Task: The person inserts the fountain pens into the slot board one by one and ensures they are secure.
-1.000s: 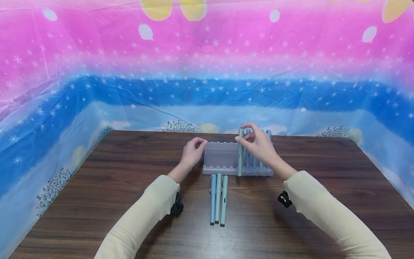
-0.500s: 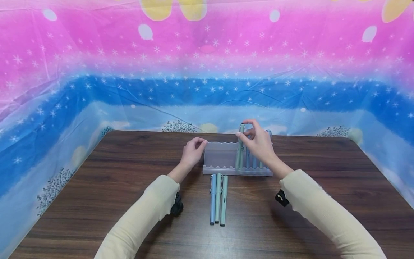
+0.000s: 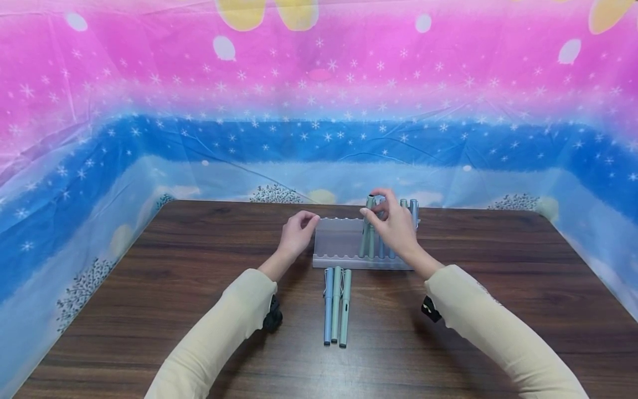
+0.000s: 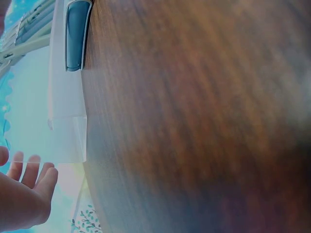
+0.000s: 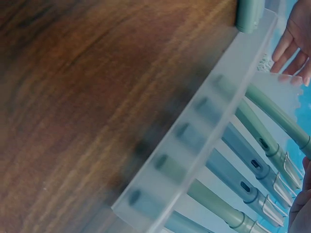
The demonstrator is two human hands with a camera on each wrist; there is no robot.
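A translucent pen rack point(image 3: 339, 238) with a scalloped top edge and front lip stands at the table's back. My left hand point(image 3: 296, 235) pinches its upper left corner; in the left wrist view several fingers point(image 4: 30, 171) show at the clear panel's edge. My right hand point(image 3: 399, 226) holds a green pen point(image 5: 279, 116) by its upper end. That pen leans, its lower end at the rack's lip, left of the other racked pens. Beside it stand another green pen point(image 5: 256, 127), a blue pen point(image 5: 245, 149) and several more, partly hidden by my right hand in the head view.
In front of the rack, a blue pen point(image 3: 328, 310) and two green pens, the middle one point(image 3: 336, 310) and the right one point(image 3: 345, 318), lie side by side on the wooden table point(image 3: 199, 332). A patterned cloth point(image 3: 279, 138) hangs around the table's back and sides.
My right hand has lifted the green pen from in front of the rack's lip, then lowered it behind the lip, slightly leftward and tilted. My left hand stays at the corner.
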